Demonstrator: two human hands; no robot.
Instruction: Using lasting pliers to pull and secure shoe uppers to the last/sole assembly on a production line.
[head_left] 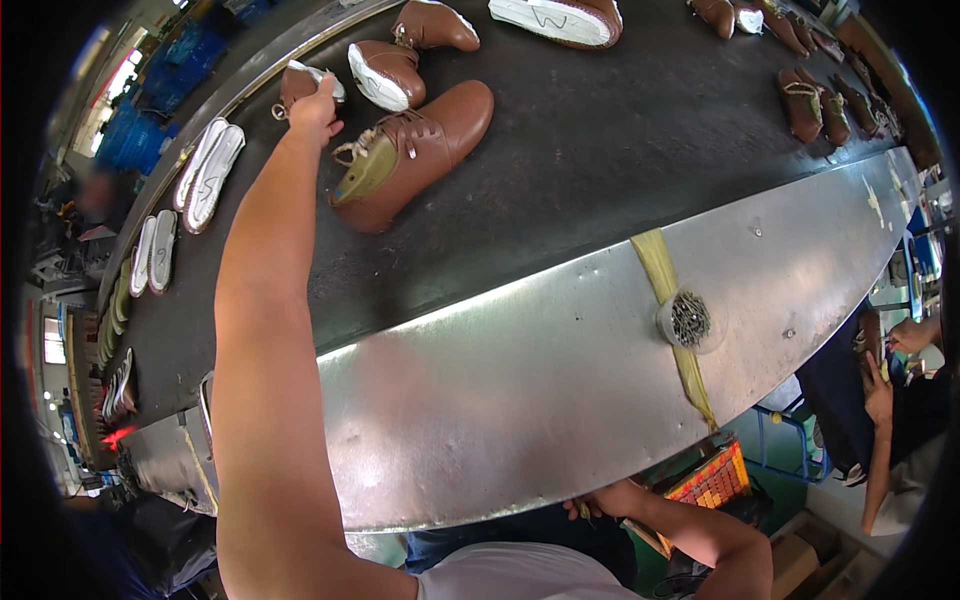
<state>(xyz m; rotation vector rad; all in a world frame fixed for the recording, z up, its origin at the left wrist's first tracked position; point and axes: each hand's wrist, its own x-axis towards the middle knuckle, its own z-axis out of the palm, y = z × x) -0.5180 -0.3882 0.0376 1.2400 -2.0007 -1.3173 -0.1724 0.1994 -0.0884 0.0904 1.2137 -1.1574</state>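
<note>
My left arm stretches far across the dark belt, and my left hand (316,112) grips a small brown shoe (293,88) with a white sole at the far left. Just right of that hand lies a brown lace-up shoe (425,145) with an olive lining and pale laces. Behind it are a brown shoe tipped to show its white sole (378,78) and another brown shoe (437,24). Low at the metal table's front edge, my right hand (612,497) is curled round a small yellowish-green bit, too little of which shows to name.
A metal ledge (480,400) runs along the belt, carrying a clear cup of small metal pieces (690,318) beside a yellow strip. White soles (215,178) line the left; more brown shoes (800,105) sit far right. An orange basket (712,478) stands below; another person's hands (878,390) work at right.
</note>
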